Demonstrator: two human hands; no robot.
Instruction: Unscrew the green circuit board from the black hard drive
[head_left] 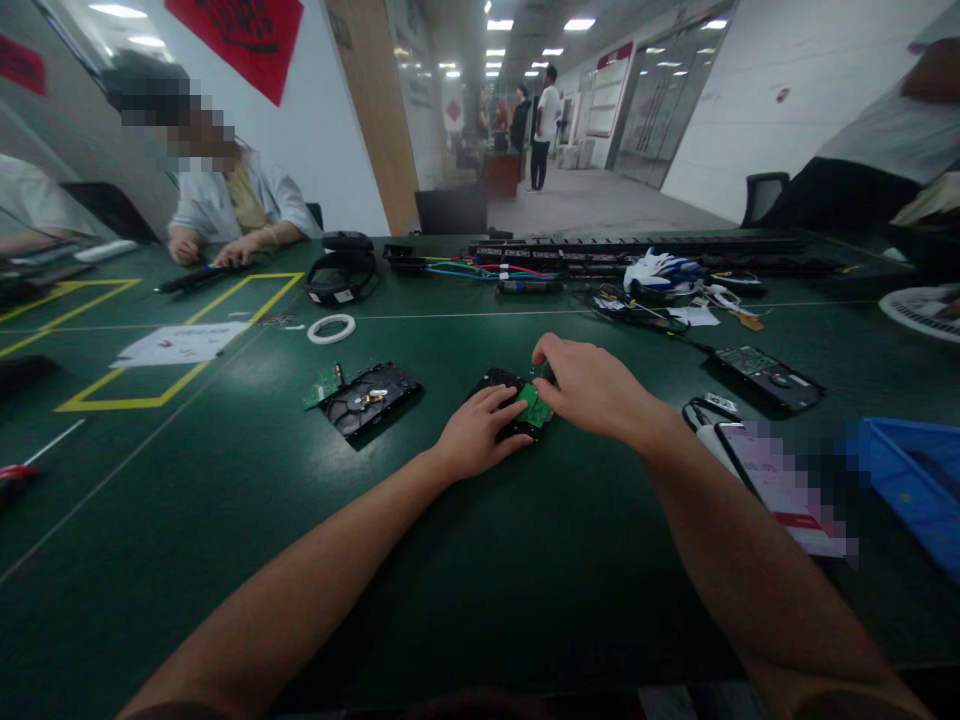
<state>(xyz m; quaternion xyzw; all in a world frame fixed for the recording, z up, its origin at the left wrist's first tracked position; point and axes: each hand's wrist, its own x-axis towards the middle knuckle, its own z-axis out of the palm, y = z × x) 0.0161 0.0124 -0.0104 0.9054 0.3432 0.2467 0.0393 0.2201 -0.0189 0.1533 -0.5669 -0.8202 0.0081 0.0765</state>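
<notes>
A black hard drive [495, 378] with a green circuit board [535, 406] on its upper side lies on the green table in front of me. Across its left part rests my left hand [484, 432], gripping it with the fingers on top and the thumb along the near edge. My right hand [589, 385] is curled over the right end of the board, thumb and index finger closed around a small dark thing that I cannot make out. Left of my hands sits an opened hard drive [369, 402], a small green board [324, 388] beside it.
To the right are another hard drive [765, 380], a phone [780, 485] and a blue bin [915, 480]. Cables [487, 268], gloves [660, 270] and a white tape roll [331, 329] lie farther back. A red-handled screwdriver [19, 478] is far left; a co-worker [240, 205] sits across.
</notes>
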